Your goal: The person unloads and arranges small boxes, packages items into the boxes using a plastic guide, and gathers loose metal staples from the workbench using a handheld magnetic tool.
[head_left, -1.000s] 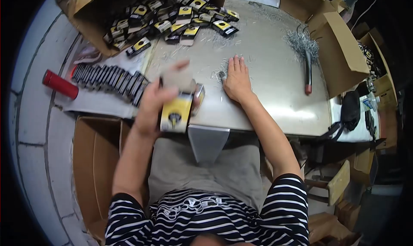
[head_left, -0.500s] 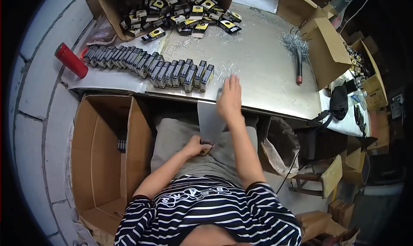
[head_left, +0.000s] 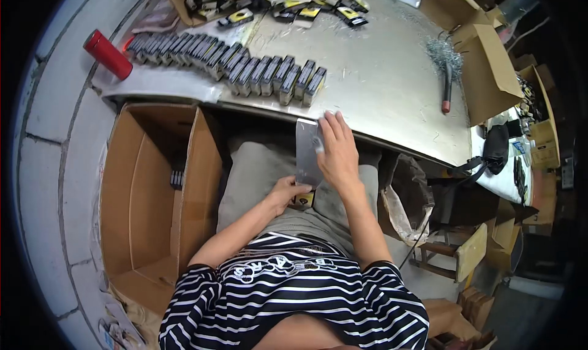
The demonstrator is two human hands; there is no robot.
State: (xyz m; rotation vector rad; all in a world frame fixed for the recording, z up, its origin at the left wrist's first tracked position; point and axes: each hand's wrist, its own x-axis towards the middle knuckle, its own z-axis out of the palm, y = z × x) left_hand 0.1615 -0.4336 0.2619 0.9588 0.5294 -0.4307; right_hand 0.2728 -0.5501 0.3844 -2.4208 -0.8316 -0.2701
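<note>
My left hand (head_left: 285,194) is closed around a small black-and-yellow box (head_left: 304,199) above my lap, at the lower end of a grey sheet-like chute (head_left: 307,160). The chute slopes down from the table's front edge. Stretched out along its right side is my right hand (head_left: 339,152), with fingertips near the table edge. Small shiny bits (head_left: 318,144) lie on the chute beside the right hand's fingers; they are blurred. On the table just beyond, a row of small upright boxes (head_left: 264,74) runs off to the left.
A heap of black-and-yellow boxes (head_left: 288,4) lies at the back. A dark rod with a red end (head_left: 446,105) rests near a tangle of shiny wire pieces (head_left: 442,55). A red flask (head_left: 108,55) stands left. Below are a cardboard carton (head_left: 202,197) and a plastic bag (head_left: 404,206).
My right hand has come off the tabletop to the chute, where shiny bits now show. More of the small box shows in my left hand. The view has shifted, so the table sits higher.
</note>
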